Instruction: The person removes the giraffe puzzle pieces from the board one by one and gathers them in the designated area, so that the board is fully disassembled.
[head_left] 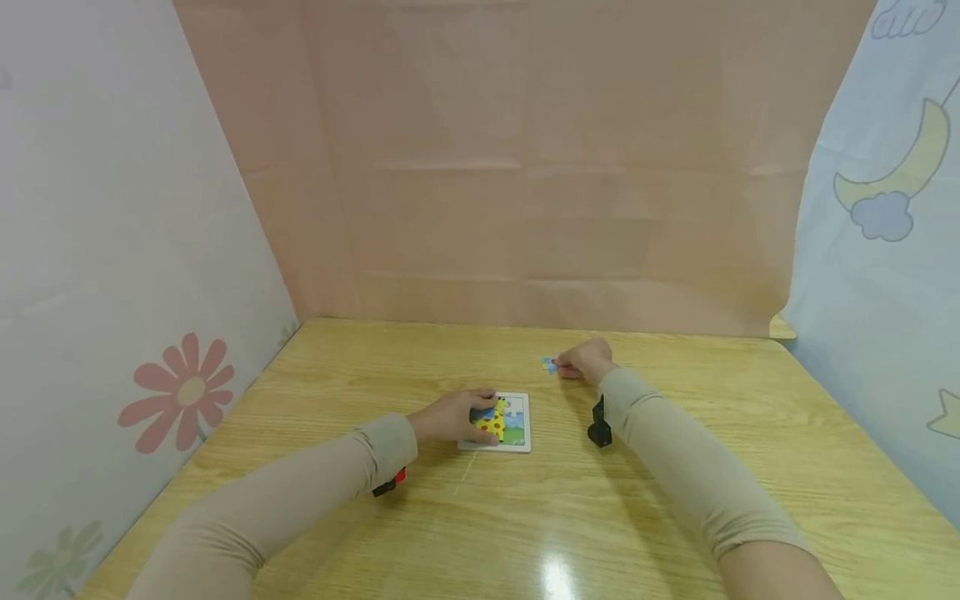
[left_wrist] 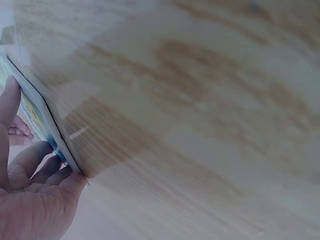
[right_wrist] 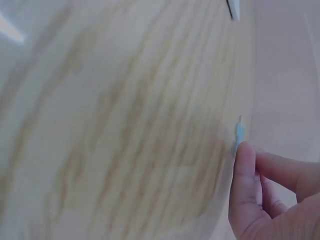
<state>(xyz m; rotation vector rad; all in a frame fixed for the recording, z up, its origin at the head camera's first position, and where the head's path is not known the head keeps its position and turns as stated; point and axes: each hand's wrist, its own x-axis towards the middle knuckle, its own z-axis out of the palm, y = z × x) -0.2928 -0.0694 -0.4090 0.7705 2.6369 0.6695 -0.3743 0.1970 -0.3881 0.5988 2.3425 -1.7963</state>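
My left hand rests over the left side of a white-framed jigsaw puzzle, thumb near its front and fingers toward its back. Between them shows a yellow picture with red spots; blue, white and green areas lie to the right. In the left wrist view, the fingers touch the puzzle's edge. Farther back and to the right, my right hand pinches a small light-blue puzzle piece between thumb and fingertips. The right wrist view shows that piece edge-on, close over the table, partly hidden by the fingers.
The wooden table extends to a brown paper backdrop. Printed white sheets stand at the left and right. Black camera mounts hang under both wrists. A corner of the puzzle frame shows in the right wrist view.
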